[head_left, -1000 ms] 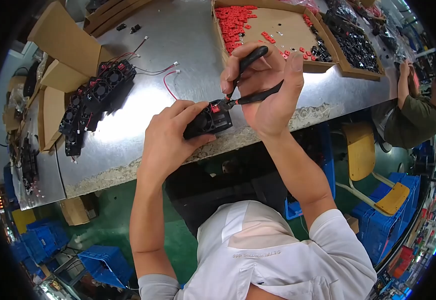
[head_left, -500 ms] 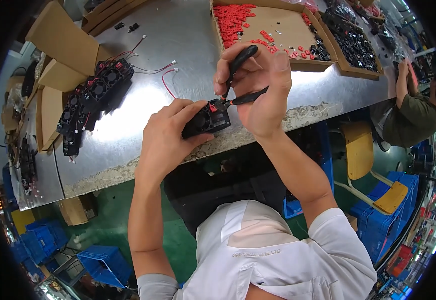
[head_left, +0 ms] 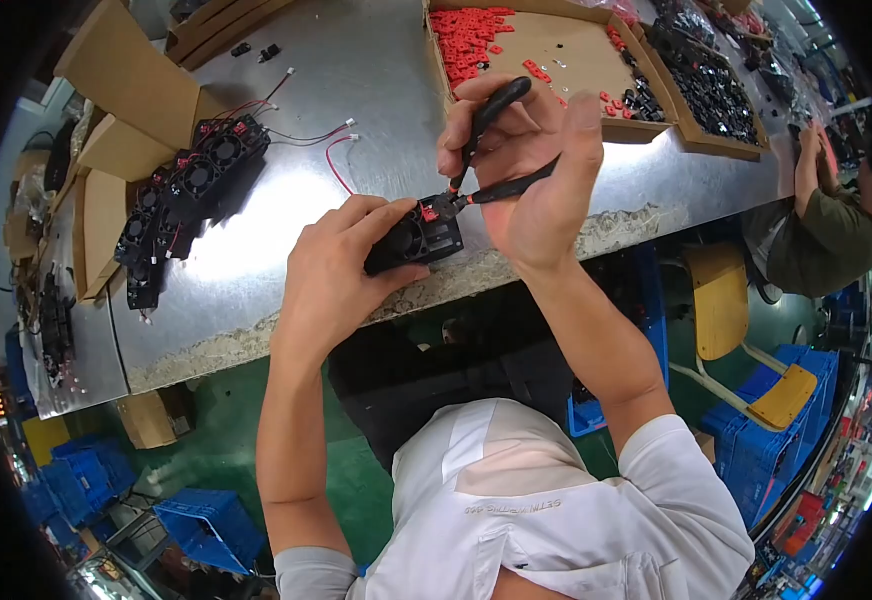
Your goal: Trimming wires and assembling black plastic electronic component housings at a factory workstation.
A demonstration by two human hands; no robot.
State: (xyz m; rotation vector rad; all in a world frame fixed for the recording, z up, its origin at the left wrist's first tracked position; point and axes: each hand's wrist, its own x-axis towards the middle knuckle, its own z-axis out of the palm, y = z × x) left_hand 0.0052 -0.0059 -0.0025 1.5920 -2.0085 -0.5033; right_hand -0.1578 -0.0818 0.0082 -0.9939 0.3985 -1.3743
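Note:
My left hand [head_left: 336,262] is closed around a black cooling fan unit [head_left: 414,244], pressing it down near the worn front edge of the metal table. A red piece sits on the unit's top corner, and a red-and-black wire with a white plug [head_left: 340,160] runs from its far side. Black-handled pliers [head_left: 476,150] are in my right hand [head_left: 541,185], fingers on one handle and the palm and thumb side against the other. Their handles are spread apart, and the jaws meet the unit's corner by the red piece. What exactly the jaws touch is too small to tell.
Several similar fan units [head_left: 201,175] with wires are heaped at the left beside an open cardboard box [head_left: 136,80]. A shallow carton [head_left: 576,30] of small red parts stands behind my right hand, next to a carton of black parts [head_left: 711,100]. Another person [head_left: 826,225] sits far right.
My right hand and the plier handles have shifted slightly up and to the right. The jaws stay at the fan unit's corner, and my left hand has hardly moved.

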